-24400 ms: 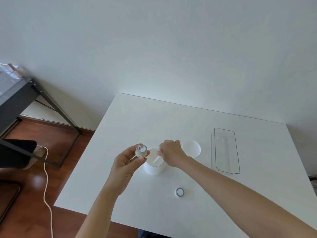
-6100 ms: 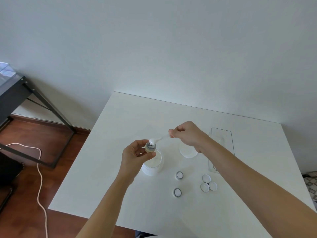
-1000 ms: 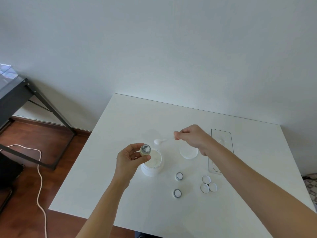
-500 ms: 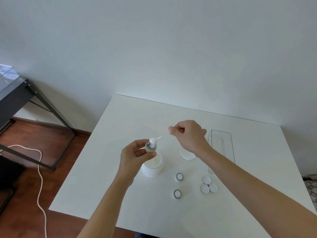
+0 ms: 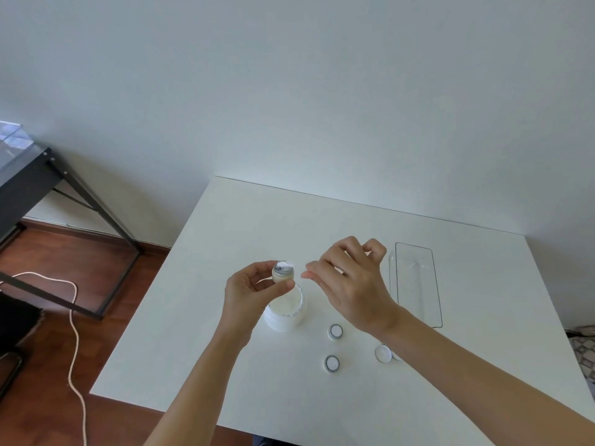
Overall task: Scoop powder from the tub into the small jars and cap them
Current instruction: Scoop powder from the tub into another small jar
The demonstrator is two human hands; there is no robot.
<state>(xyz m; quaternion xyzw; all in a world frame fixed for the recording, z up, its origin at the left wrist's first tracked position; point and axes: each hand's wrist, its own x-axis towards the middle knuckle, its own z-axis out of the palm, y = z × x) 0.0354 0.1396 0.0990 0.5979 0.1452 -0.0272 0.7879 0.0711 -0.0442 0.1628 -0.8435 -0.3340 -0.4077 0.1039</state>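
Filling step: left hand pinches small jar above tub, frame centre; right hand pinches spoon, tipping powder in. Next: cap the jar, presumably.

Two hands: left hand and right hand. One open tub, one clear tray at right. Three small jars: one held, two standing. One loose cap fully visible, another partly hidden
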